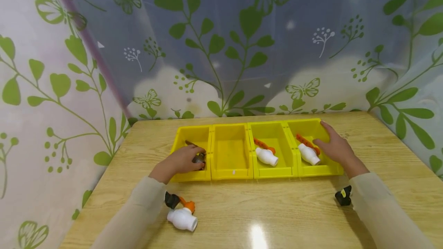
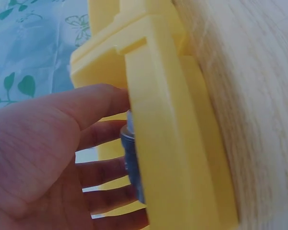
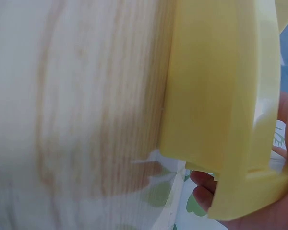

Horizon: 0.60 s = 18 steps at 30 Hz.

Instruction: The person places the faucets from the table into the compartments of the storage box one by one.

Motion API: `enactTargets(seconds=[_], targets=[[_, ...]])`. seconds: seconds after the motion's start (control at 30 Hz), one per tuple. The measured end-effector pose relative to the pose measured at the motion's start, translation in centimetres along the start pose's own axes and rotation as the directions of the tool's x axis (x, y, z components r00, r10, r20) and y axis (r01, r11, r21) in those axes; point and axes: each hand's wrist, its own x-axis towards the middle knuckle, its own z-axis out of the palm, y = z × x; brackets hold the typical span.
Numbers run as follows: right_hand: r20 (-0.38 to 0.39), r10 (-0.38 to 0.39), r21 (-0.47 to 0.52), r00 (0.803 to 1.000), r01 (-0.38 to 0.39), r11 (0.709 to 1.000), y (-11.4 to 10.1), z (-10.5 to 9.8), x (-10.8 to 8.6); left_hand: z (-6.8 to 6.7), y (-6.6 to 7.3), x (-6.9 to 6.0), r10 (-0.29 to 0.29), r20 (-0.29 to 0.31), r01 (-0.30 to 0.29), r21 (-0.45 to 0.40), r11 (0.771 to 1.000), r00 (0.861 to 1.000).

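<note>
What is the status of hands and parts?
Left hand grips dark metal part in leftmost bin. Right hand grips rightmost bin. Possible obstacle: white valve near left sleeve.

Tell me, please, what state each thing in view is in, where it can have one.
Left grip, holding the metal part
Metal part, in the left bin, partly hidden
Right grip, holding the right bin
Bins, joined in a row
Valve in third bin from left, lying down
Valve in right bin, lying down
Valve on table, lying down
Orange levers, one beside each valve
</note>
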Motion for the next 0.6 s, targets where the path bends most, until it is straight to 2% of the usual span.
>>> enactTargets(seconds=[0.3, 0.6], targets=[[-0.011, -0.001, -0.003, 1.000, 0.001, 1.000, 0.2, 0.0, 0.0, -0.6, 0.2, -0.8, 0.040, -0.012, -0.040, -0.022, 0.999, 0.999], [-0.014, -0.004, -0.006, 1.000, 0.004, 1.000, -0.2, 0.0, -0.2, -1.4, 0.8, -2.3, 0.015, -0.051, -0.017, -0.046, 0.999, 0.999]])
